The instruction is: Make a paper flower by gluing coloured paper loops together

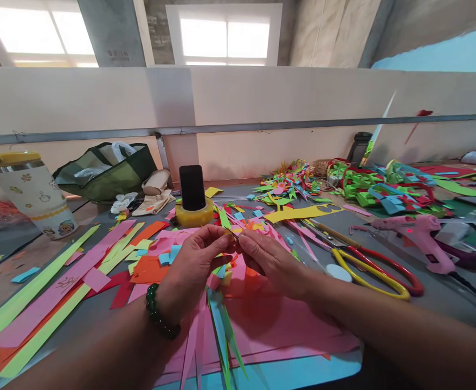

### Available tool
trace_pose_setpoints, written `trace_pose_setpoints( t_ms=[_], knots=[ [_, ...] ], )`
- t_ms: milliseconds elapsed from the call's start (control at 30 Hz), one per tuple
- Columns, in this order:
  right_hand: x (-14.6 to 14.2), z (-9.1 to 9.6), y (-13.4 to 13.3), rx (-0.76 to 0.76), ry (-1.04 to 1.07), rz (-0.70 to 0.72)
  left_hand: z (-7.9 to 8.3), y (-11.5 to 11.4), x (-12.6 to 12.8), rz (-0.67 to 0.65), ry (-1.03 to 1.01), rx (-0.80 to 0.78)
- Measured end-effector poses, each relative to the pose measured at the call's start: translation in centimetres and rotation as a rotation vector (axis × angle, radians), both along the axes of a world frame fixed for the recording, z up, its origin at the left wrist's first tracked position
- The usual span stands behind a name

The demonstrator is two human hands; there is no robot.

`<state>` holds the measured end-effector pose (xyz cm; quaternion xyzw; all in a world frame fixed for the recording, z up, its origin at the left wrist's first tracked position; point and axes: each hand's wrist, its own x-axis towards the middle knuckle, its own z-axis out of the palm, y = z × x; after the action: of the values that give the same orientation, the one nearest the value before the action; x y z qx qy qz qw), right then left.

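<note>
My left hand (199, 260), with a dark green bead bracelet (156, 314) at its wrist, is closed in a pinch. My right hand (272, 257) is pinched too, and the fingertips of both meet over pink paper sheets (278, 325). Between them shows a thin dark sliver, too small to name. Long pointed paper strips (219, 319) in blue, green and pink spread toward me from beneath my left hand; whether that hand holds them is hidden. Small blue and orange paper pieces (152, 270) lie beside my left hand.
Long paper strips (63, 281) lie at left near a tumbler (34, 195). A phone (192, 187) stands in a yellow tape roll (195, 215). At right are yellow-and-red-handled scissors (368, 271) and a pink glue gun (419, 235). Paper piles (293, 181) and a green bag (108, 173) stand behind.
</note>
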<state>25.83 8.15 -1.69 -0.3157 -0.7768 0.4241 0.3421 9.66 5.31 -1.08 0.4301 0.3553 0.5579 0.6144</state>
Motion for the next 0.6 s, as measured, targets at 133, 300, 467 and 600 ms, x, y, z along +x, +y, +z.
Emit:
trace_pose_setpoints(
  t_ms=[133,300,467,600],
  knots=[
    [-0.06,0.15,-0.13,-0.064,0.042,0.023,0.07,0.07,-0.01,-0.019,-0.005,0.015],
    [-0.08,0.41,-0.24,-0.120,0.081,0.042,0.21,0.10,0.04,-0.014,-0.009,0.007],
    [-0.05,0.10,-0.10,-0.093,0.031,0.016,0.13,0.05,0.04,-0.023,0.004,0.026],
    [0.07,0.23,0.06,-0.077,0.033,-0.020,0.13,0.09,0.08,-0.022,0.026,0.025]
  ],
)
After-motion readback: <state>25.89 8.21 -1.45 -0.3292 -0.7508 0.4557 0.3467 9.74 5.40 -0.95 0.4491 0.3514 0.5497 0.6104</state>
